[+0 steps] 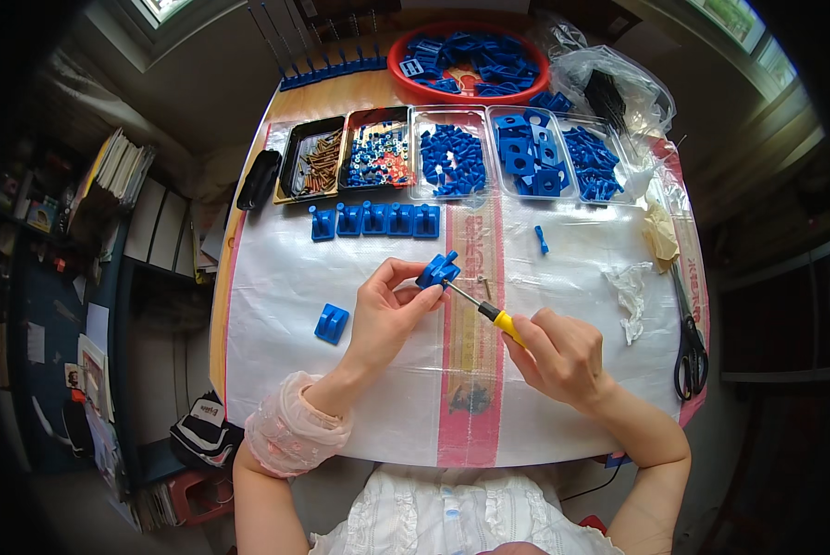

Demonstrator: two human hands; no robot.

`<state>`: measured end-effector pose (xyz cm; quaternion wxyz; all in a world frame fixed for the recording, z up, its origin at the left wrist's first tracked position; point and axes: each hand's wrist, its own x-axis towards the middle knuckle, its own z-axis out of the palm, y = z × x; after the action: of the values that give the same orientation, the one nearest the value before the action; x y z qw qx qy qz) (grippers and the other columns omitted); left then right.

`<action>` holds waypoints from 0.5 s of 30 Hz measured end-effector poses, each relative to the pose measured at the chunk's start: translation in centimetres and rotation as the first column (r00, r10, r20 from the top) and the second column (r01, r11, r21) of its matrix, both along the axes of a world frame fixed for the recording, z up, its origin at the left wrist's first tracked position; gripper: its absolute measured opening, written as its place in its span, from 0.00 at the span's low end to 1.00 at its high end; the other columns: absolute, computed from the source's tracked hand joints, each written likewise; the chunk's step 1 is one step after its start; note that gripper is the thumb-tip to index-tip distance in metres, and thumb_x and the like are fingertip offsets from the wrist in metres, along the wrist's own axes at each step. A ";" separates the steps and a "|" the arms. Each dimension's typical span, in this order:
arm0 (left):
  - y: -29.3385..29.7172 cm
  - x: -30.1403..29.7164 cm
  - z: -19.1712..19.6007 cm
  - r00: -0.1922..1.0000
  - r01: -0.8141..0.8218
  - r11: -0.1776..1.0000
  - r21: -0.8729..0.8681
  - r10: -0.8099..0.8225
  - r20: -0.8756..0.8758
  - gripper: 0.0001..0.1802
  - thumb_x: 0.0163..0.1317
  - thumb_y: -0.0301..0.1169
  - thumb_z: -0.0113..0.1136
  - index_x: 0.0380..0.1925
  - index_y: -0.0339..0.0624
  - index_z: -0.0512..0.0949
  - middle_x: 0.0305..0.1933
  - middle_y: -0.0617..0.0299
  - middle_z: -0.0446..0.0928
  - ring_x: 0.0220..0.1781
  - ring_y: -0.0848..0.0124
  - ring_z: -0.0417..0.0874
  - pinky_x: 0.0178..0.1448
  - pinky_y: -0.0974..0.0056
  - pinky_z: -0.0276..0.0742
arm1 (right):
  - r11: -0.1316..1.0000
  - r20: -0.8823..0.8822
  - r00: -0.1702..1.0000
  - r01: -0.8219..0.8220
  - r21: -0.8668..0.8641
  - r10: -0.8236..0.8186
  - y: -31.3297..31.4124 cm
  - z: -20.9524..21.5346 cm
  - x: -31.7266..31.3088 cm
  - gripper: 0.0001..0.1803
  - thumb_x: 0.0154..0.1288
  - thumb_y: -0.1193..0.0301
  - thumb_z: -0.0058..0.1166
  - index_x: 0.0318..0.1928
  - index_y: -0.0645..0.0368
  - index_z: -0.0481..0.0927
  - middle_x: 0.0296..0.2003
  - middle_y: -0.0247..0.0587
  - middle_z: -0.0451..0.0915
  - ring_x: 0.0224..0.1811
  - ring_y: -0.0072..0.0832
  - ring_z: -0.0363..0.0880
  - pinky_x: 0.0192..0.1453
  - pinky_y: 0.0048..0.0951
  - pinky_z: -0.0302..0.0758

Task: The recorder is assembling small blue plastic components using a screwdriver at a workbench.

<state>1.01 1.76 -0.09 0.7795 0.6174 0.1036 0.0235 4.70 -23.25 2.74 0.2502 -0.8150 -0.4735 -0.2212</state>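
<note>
Between the thumb and fingers of my left hand (392, 303) is a blue plastic part (439, 269), raised over the middle of the table. My right hand (561, 355) is closed round the yellow and black handle of a screwdriver (505, 324). The screwdriver's metal shaft points up and left, its tip at the blue part; whether it sits in a screw is hidden. A loose screw (487, 288) lies just beyond the shaft. Left of my left hand rests a similar blue part (332, 324). Farther off, several blue parts with knobs (374, 220) stand in a row.
Trays of brown screws (320, 161), small nuts (378, 153) and blue pieces (453, 157) line the far side. Behind them stands a red basin (537, 85). A small blue piece (542, 240), crumpled white plastic (630, 294) and black scissors (690, 356) lie to the right.
</note>
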 end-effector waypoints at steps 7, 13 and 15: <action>0.0 0.0 -0.1 1.000 0.004 1.000 0.011 -0.004 -0.002 0.14 0.66 0.20 0.66 0.49 0.31 0.74 0.53 0.52 0.82 0.50 0.68 0.89 0.54 0.69 0.87 | 0.996 -0.113 0.992 0.055 -0.068 -0.062 0.0 -0.2 -0.1 0.15 0.60 0.72 0.70 0.45 0.62 0.82 0.22 0.35 0.73 0.17 0.28 0.75 0.19 0.31 0.67; 0.0 0.0 -0.2 0.999 -0.010 1.000 0.029 0.009 0.043 0.14 0.67 0.20 0.66 0.49 0.31 0.74 0.53 0.51 0.82 0.50 0.68 0.89 0.54 0.69 0.87 | 0.992 -0.357 0.934 0.055 0.116 -0.010 0.7 -0.5 -0.3 0.17 0.62 0.72 0.69 0.47 0.63 0.76 0.29 0.41 0.74 0.19 0.37 0.76 0.21 0.37 0.74; 0.0 0.0 -0.1 0.999 -0.015 0.999 0.041 0.014 0.047 0.14 0.67 0.20 0.66 0.49 0.30 0.74 0.53 0.50 0.82 0.50 0.68 0.89 0.55 0.69 0.87 | 0.995 -0.354 0.935 0.050 0.088 -0.016 0.6 -0.6 -0.4 0.16 0.62 0.73 0.69 0.44 0.62 0.74 0.32 0.43 0.74 0.19 0.38 0.75 0.21 0.37 0.74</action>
<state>1.03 1.78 -0.17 0.7685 0.6320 0.0892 0.0459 4.32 -22.70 2.11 0.3660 -0.8364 -0.3960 -0.0980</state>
